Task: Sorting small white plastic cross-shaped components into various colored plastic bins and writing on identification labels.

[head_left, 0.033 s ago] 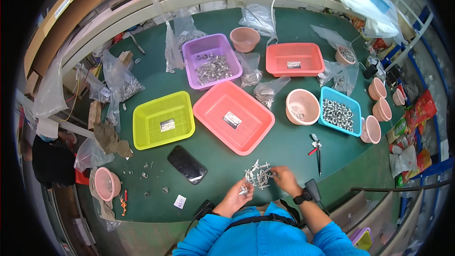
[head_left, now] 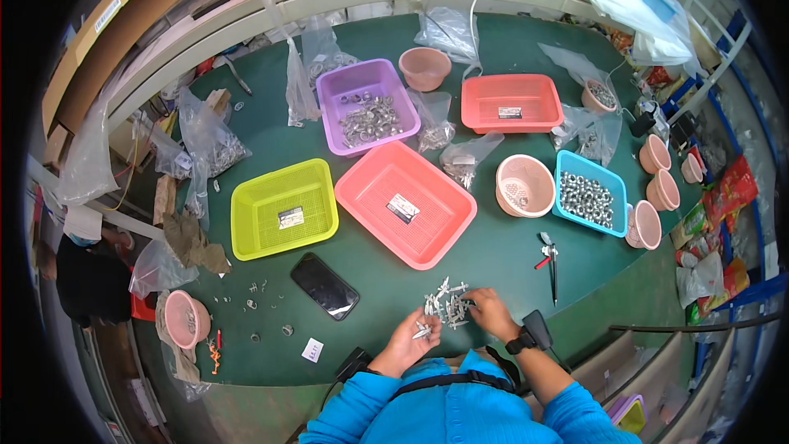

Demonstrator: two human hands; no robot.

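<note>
A loose heap of small, slender silver metal parts lies on the green table in front of me. My left hand is at the heap's near left side, palm partly up, its fingers curled round a few of the same silver parts. At the heap's right edge, my right hand reaches in with thumb and fingers drawn together. Whatever its fingertips hold is too small and too covered to make out.
A black phone lies left of the heap. Beyond stand a pink basket, a yellow-green basket, a purple basket and a blue basket of metal rings. A black pen is at right. Far left, another person is visible.
My right hand has shifted very slightly at the heap's edge. My left hand stays in place with its silver parts.
</note>
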